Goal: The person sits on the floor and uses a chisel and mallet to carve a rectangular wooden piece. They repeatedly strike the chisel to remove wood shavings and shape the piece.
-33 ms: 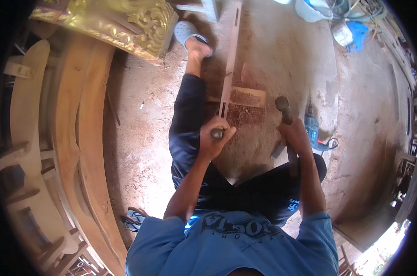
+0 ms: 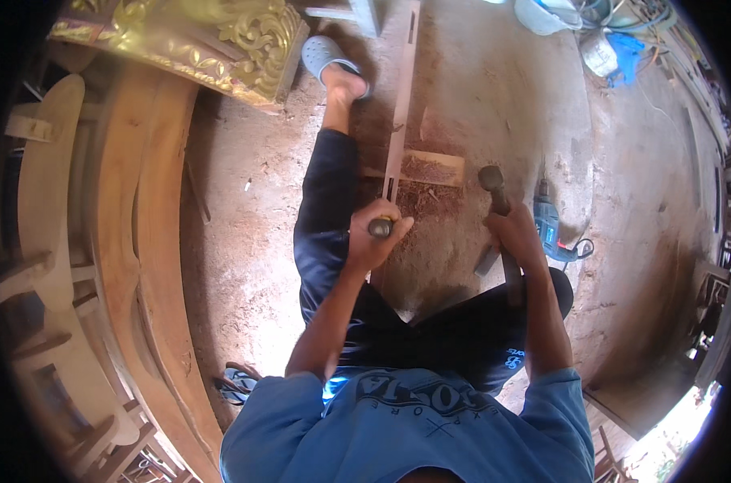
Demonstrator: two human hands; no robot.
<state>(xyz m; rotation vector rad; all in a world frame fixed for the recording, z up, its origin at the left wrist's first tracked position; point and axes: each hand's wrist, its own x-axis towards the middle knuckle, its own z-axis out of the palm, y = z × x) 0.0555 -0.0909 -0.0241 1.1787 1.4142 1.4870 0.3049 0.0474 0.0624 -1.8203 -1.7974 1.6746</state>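
Left hand (image 2: 373, 240) — fingers closed around a capped tool handle (image 2: 380, 228) at the near part of the slotted wooden bar (image 2: 401, 101), right of the left leg (image 2: 327, 189). Right hand (image 2: 513, 229) — fingers wrapped around a hammer (image 2: 491, 178); good practice: handle steady, thumb below its cap, hammer face square.

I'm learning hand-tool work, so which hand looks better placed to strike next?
Right, most likely: the right hand grips the hammer. The left hand is wrapped around a tool handle, butt end up, by the slotted wooden bar.
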